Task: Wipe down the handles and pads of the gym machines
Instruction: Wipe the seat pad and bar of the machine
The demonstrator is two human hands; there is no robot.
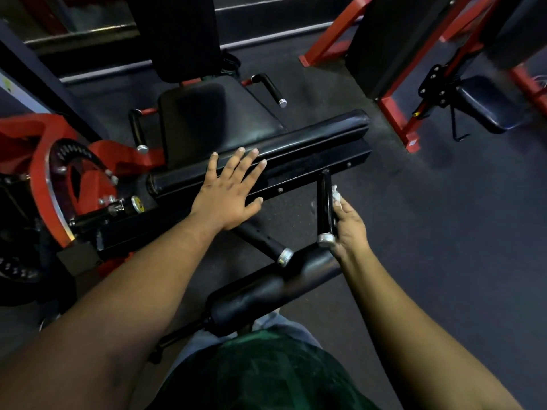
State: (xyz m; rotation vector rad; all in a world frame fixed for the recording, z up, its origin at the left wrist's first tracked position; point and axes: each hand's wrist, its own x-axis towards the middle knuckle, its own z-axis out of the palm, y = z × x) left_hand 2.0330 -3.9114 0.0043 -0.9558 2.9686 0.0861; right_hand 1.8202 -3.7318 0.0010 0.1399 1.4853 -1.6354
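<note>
While braced flat, fingers spread, on the upper roller pad (260, 149), left hand (228, 190) idled; right hand (347, 226) curled round a white wipe (336, 196), pressed against the right side of the black handle (325, 207). Handle's long axis ran toward the wiper, steel cap nearest. Second handle (266, 242) just left, lower roller pad (275, 288) beneath.

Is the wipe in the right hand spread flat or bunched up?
Bunched up: the white wipe shows only as a crumpled wad between the right hand and the black handle.
</note>
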